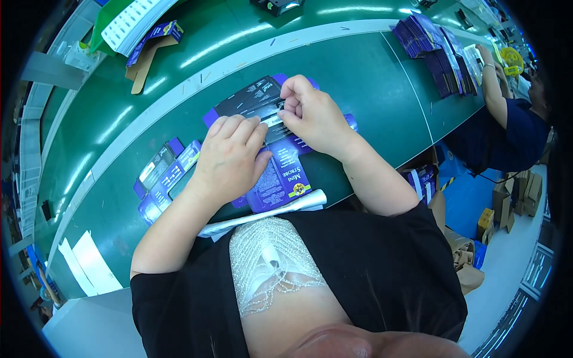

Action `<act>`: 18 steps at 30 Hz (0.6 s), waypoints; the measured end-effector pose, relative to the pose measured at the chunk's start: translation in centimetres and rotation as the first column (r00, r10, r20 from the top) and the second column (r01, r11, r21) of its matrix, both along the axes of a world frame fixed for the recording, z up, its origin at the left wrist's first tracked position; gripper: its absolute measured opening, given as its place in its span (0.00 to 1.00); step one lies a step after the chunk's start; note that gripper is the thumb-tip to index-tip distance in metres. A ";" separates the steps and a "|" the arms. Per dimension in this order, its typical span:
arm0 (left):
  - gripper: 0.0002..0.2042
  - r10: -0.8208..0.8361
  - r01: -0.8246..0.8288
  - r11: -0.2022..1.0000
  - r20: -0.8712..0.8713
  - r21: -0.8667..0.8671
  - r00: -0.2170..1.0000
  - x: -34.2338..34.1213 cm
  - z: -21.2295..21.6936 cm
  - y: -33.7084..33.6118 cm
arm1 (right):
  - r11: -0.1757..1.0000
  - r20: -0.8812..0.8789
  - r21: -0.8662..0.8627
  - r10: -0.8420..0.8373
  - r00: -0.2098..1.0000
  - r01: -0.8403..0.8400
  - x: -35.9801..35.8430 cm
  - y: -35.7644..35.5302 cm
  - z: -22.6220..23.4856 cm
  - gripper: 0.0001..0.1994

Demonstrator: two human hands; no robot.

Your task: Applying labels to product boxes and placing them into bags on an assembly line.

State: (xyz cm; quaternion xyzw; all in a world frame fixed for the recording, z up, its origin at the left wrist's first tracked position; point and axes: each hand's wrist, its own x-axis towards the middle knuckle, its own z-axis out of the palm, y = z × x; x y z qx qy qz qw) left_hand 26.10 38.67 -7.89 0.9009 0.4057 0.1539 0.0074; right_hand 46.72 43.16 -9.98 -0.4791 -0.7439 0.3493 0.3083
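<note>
A flattened purple and black carton (pixel 277 176) lies unfolded on the green table in front of me. My left hand (pixel 230 155) rests on its left part, palm down, fingers laid over the cardboard. Above the carton's middle, my right hand (pixel 316 116) is closed in a pinch; what its fingertips hold, if anything, is too small to make out. Between the two hands a small white label (pixel 273 120) shows on the dark panel. A second flat purple carton (pixel 161 179) lies left of my left forearm, partly behind it.
Rolled white sheets (pixel 268 212) lie along the table edge by my body. Stacks of folded purple cartons (pixel 427 51) stand far right, beside a co-worker (pixel 507 119). At the upper left are a label sheet (pixel 134 27) and an open cardboard box (pixel 149 53). White paper strips (pixel 89 262) lie lower left.
</note>
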 end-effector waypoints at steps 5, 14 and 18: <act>0.19 0.000 0.000 1.000 -0.022 -0.012 1.000 0.2 0.2 0.1 | 0.999 0.033 0.038 0.015 0.999 -0.017 0.1 0.1 0.0 0.15; 0.19 0.000 -0.003 0.997 -0.035 -0.081 0.999 0.8 0.5 0.5 | 1.000 0.030 0.023 0.004 1.000 -0.005 0.5 0.3 -0.2 0.14; 0.19 -0.007 0.002 0.996 -0.053 -0.086 0.999 1.0 0.3 0.7 | 0.999 0.037 0.032 0.020 0.999 -0.021 0.8 0.5 -0.3 0.13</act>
